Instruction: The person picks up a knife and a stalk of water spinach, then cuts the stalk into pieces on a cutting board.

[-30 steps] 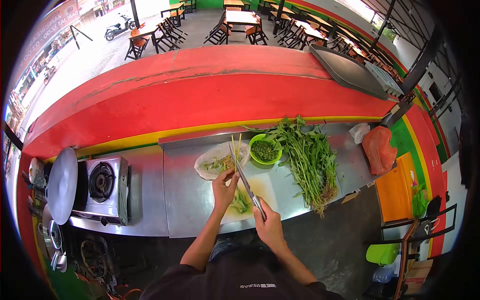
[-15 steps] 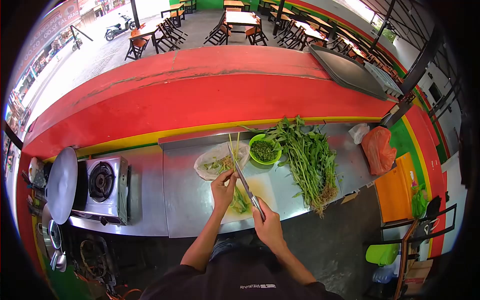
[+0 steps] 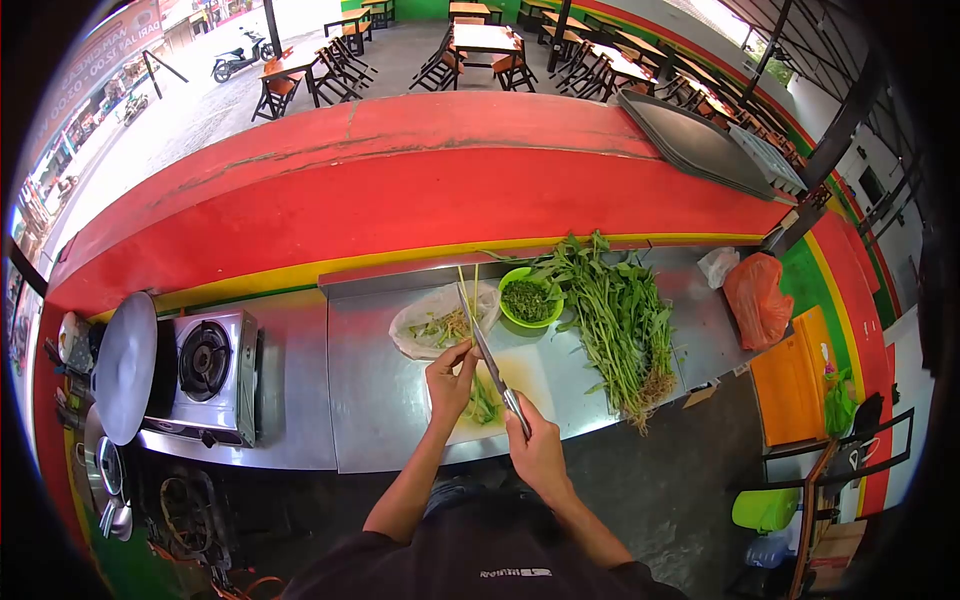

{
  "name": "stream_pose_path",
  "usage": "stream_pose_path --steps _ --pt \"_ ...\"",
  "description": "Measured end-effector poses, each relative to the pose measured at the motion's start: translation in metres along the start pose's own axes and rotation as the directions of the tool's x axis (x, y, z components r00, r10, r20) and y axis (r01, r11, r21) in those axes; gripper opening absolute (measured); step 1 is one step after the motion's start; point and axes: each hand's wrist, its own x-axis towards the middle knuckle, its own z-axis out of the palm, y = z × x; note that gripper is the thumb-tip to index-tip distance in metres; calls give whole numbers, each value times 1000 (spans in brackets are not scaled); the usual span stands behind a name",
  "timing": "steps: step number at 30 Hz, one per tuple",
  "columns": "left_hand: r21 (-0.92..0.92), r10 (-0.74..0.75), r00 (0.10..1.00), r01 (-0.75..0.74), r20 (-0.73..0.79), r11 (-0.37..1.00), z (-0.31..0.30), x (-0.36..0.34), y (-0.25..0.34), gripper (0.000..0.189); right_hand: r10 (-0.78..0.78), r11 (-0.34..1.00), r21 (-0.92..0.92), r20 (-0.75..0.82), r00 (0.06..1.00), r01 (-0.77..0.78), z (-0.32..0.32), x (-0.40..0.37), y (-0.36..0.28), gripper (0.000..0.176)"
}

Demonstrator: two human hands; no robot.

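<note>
My left hand [image 3: 452, 382] is closed on thin green stems [image 3: 475, 285], pinching them in the fingers so their ends point away from me. My right hand [image 3: 537, 448] grips a knife [image 3: 491, 362] by its handle, the long blade slanting up and left against the stems. Below the hands lies a pale cutting board [image 3: 527, 378], stained yellowish, with cut leafy greens [image 3: 484, 406] on it. Beyond my left hand is a plastic bag [image 3: 408, 330] holding stem and root scraps. A bright green bowl [image 3: 508, 318] of chopped greens stands right of the knife tip.
A large bunch of leafy greens with roots [image 3: 625, 335] covers the steel counter [image 3: 375, 420] on the right. Farther right is an orange plastic bag [image 3: 757, 300]. At left stand a gas stove [image 3: 222, 385] and a large wok [image 3: 127, 370]. A red wall [image 3: 430, 205] borders the back.
My left hand has shifted slightly right and down with the stems. The knife and right hand keep almost the same place.
</note>
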Motion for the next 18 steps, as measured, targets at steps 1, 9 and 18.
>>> stream_pose_path --steps 1,9,18 --pt "2 4 1000 -4 -4 1000 0 0 0 22 14 1000 -8 7 1000 -13 0 0 0 33" --pt "19 -22 1000 22 -12 1000 0 3 11 23 37 998 -45 54 998 -35 -5 -5 0 35" --pt "-35 31 1000 -31 3 999 7 1 6 26 35 999 -32 34 999 -33 -9 -4 5 35"
